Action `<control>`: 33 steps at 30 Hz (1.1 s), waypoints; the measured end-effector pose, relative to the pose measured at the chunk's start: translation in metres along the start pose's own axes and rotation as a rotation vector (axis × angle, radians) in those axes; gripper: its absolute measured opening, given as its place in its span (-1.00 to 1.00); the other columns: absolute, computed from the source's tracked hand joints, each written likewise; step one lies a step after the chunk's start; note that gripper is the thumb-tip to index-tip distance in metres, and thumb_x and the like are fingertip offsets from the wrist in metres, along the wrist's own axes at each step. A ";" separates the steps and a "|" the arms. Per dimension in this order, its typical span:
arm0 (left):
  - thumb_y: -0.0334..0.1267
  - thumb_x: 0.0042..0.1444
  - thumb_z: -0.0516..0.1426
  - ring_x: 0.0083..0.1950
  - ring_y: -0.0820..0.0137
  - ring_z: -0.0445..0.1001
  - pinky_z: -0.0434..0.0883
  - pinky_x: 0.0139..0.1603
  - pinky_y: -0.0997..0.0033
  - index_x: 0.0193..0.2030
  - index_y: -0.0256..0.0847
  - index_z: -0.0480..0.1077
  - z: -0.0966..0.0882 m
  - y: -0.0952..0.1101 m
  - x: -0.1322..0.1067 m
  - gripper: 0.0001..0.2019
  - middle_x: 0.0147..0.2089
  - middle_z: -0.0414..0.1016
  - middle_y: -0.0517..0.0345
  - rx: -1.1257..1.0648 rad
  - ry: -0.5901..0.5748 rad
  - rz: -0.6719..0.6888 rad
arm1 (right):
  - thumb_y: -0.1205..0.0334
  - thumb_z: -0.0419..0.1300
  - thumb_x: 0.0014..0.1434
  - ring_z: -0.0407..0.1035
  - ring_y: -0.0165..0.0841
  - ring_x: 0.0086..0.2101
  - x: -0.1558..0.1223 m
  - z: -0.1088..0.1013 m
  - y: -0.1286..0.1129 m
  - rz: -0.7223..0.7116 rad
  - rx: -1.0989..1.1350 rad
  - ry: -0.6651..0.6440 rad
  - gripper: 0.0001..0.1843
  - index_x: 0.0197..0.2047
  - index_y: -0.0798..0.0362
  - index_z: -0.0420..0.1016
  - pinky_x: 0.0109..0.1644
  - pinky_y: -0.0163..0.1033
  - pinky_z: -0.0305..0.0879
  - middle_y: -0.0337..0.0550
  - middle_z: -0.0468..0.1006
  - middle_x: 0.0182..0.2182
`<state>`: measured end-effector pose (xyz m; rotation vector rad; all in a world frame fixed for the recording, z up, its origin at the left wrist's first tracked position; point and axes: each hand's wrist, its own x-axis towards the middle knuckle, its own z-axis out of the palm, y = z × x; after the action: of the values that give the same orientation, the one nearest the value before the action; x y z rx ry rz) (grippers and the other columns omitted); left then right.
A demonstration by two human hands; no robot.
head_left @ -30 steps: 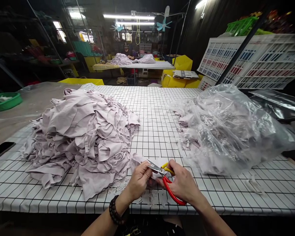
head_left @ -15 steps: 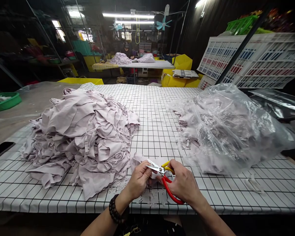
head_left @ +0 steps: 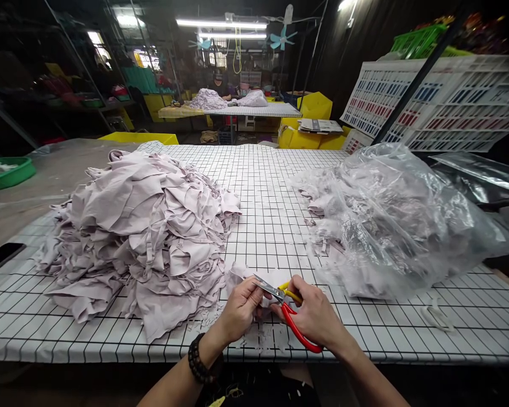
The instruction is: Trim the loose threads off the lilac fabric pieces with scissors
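My left hand (head_left: 238,310) is closed on a small pale lilac fabric piece (head_left: 238,274) near the front edge of the checked table (head_left: 271,186). My right hand (head_left: 316,315) grips scissors (head_left: 288,316) with red and yellow handles; their blades point left at the piece, close to my left fingers. Small fabric snippets (head_left: 262,338) lie on the cloth under both hands. A big heap of lilac fabric pieces (head_left: 144,226) rises just left of my hands.
A clear plastic bag (head_left: 398,220) with more lilac pieces lies at the right. A dark phone (head_left: 0,257) lies at the left edge, a green basin (head_left: 6,171) farther back. Loose white strips (head_left: 436,316) lie at the front right. A person works at a far table (head_left: 233,110).
The scissor blades closed slightly, then opened again against the piece. Both hands stayed in place near the front edge.
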<state>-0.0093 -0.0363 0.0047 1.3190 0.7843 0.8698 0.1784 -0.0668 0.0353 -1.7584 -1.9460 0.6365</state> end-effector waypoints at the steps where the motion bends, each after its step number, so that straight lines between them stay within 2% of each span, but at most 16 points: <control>1: -0.07 0.25 0.00 -0.47 0.57 0.28 0.29 -0.49 0.57 -0.29 -0.30 0.40 0.000 0.000 0.000 -0.68 -0.30 0.28 0.13 0.001 0.002 -0.009 | 0.00 0.21 -0.01 0.17 -0.42 -0.56 0.000 0.000 0.000 0.004 0.011 -0.003 -0.62 -0.44 -0.04 0.04 -0.49 -0.34 0.05 -0.35 0.31 -0.57; 10: -0.05 0.23 0.02 -0.51 0.60 0.24 0.27 -0.54 0.60 -0.31 -0.29 0.38 0.001 -0.001 0.000 -0.68 -0.39 0.24 0.21 -0.082 0.014 -0.092 | 0.06 0.22 -0.02 0.11 -0.43 -0.59 0.001 0.003 0.005 0.003 0.011 0.022 -0.62 -0.48 -0.04 0.03 -0.51 -0.34 0.02 -0.37 0.25 -0.62; 14: -0.04 0.23 0.02 -0.51 0.57 0.24 0.27 -0.51 0.56 -0.32 -0.30 0.38 0.000 -0.001 0.001 -0.67 -0.42 0.21 0.23 -0.083 0.012 -0.080 | 0.07 0.26 -0.05 0.10 -0.45 -0.59 0.002 0.007 0.015 0.045 0.147 0.001 -0.60 -0.51 -0.03 0.05 -0.53 -0.35 0.01 -0.38 0.22 -0.63; 18: -0.08 0.25 -0.01 -0.39 0.48 0.31 0.30 -0.35 0.48 -0.34 -0.29 0.44 -0.001 0.007 -0.006 -0.65 -0.38 0.29 0.15 0.116 -0.006 0.030 | 0.07 0.22 0.01 0.23 -0.43 -0.53 0.003 0.016 0.036 0.162 0.449 -0.064 -0.70 -0.43 -0.03 0.13 -0.48 -0.35 0.16 -0.35 0.33 -0.56; 20: -0.12 0.26 -0.02 -0.29 0.41 0.36 0.30 -0.21 0.43 -0.34 -0.28 0.47 -0.003 0.012 -0.015 -0.65 -0.35 0.37 0.09 0.259 -0.081 0.081 | 0.06 0.23 -0.02 0.30 -0.39 -0.49 0.002 0.024 0.046 0.213 0.454 -0.044 -0.71 -0.39 -0.02 0.18 -0.44 -0.32 0.23 -0.32 0.41 -0.50; 22: -0.17 0.26 -0.02 -0.24 0.37 0.38 0.28 -0.15 0.41 -0.33 -0.26 0.50 -0.009 0.014 -0.027 -0.67 -0.33 0.43 0.07 0.376 -0.185 0.079 | 0.05 0.26 -0.07 0.33 -0.36 -0.50 0.001 0.033 0.055 0.263 0.352 0.004 -0.68 -0.37 -0.03 0.20 -0.44 -0.29 0.25 -0.30 0.45 -0.49; 24: -0.20 0.25 -0.02 -0.27 0.39 0.39 0.27 -0.18 0.43 -0.34 -0.24 0.51 -0.019 0.013 -0.038 -0.68 -0.33 0.46 0.08 0.466 -0.227 0.025 | 0.04 0.26 -0.08 0.34 -0.35 -0.52 0.001 0.040 0.062 0.293 0.246 0.083 -0.68 -0.37 -0.04 0.20 -0.45 -0.28 0.26 -0.31 0.46 -0.51; 28: -0.22 0.22 0.00 -0.34 0.41 0.38 0.25 -0.24 0.46 -0.48 -0.26 0.47 -0.044 0.008 -0.052 -0.67 -0.42 0.42 0.12 0.546 -0.131 -0.070 | 0.01 0.19 -0.02 0.33 -0.34 -0.56 0.009 0.047 0.073 0.325 0.197 0.252 -0.72 -0.31 -0.04 0.24 -0.47 -0.26 0.25 -0.26 0.49 -0.49; 30: -0.21 0.21 0.00 -0.36 0.42 0.37 0.24 -0.26 0.46 -0.52 -0.27 0.43 -0.052 0.007 -0.054 -0.66 -0.45 0.39 0.14 0.531 -0.104 -0.085 | 0.03 0.17 -0.02 0.31 -0.36 -0.58 0.017 0.049 0.077 0.336 0.245 0.251 -0.72 -0.28 -0.03 0.25 -0.48 -0.27 0.23 -0.26 0.49 -0.48; 33: -0.18 0.21 0.00 -0.36 0.41 0.36 0.25 -0.25 0.46 -0.52 -0.27 0.42 -0.054 0.007 -0.053 -0.65 -0.45 0.39 0.14 0.500 -0.095 -0.083 | 0.13 0.19 -0.06 0.36 -0.37 -0.50 0.027 0.052 0.080 0.295 0.408 0.121 -0.74 -0.29 0.00 0.26 -0.44 -0.30 0.26 -0.25 0.51 -0.43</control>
<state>-0.0827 -0.0572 0.0063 1.7359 1.0134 0.5548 0.2080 -0.0354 -0.0539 -1.7788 -1.3678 0.9284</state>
